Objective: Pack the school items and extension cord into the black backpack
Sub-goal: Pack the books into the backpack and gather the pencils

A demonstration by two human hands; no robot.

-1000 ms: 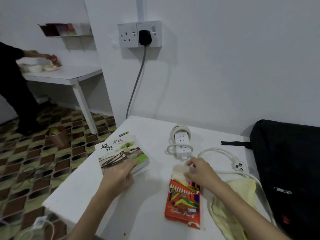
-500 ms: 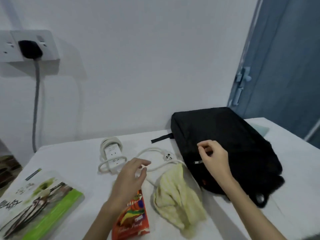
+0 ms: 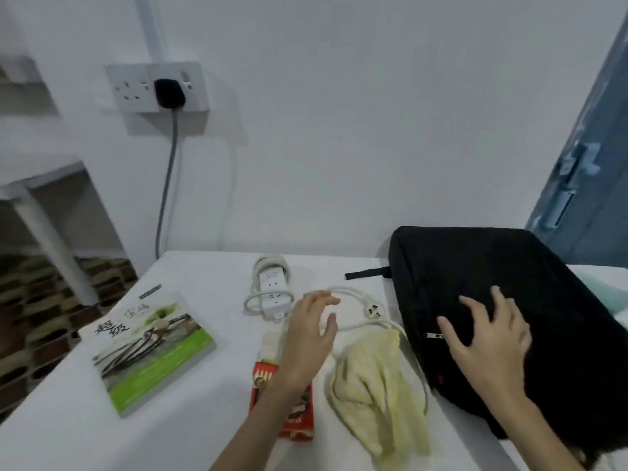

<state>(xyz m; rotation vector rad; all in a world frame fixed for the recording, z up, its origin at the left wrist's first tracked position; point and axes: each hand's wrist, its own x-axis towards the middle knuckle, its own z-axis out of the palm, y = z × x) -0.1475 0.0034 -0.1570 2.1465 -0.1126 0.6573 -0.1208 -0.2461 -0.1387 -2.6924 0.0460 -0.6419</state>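
A white surface [image 3: 190, 433] is seen pushed against a plain white wall [image 3: 339, 130]. On the wall at the far left, a double socket [image 3: 136, 88] is mounted, with a black plug [image 3: 169, 92] seated in its right outlet and a grey cable [image 3: 167, 185] hanging down behind the surface. A blue door [image 3: 591, 158] with a handle is visible at the far right. Patterned floor tiles [image 3: 40, 311] and the white leg of another table [image 3: 47, 239] are seen at the left.

The black backpack [image 3: 543, 300] is laid flat on the right part of the surface, and no opening can be made out in it. The right hand [image 3: 489, 338] is rested on its near left area with fingers spread and straight, grasping nothing. The left hand [image 3: 309, 334] is held above the middle of the surface, fingers relaxed and empty, over the far end of a red coloured-pencil box [image 3: 295, 416]. The white extension cord [image 3: 272, 294] lies at the far middle, its cable wound around the strip and its plug [image 3: 372, 309] trailing toward the backpack. A yellow cloth [image 3: 377, 385] is crumpled between the pencil box and the backpack, over part of the cable. A green-covered book [image 3: 149, 345] lies at the left, well apart from the backpack.
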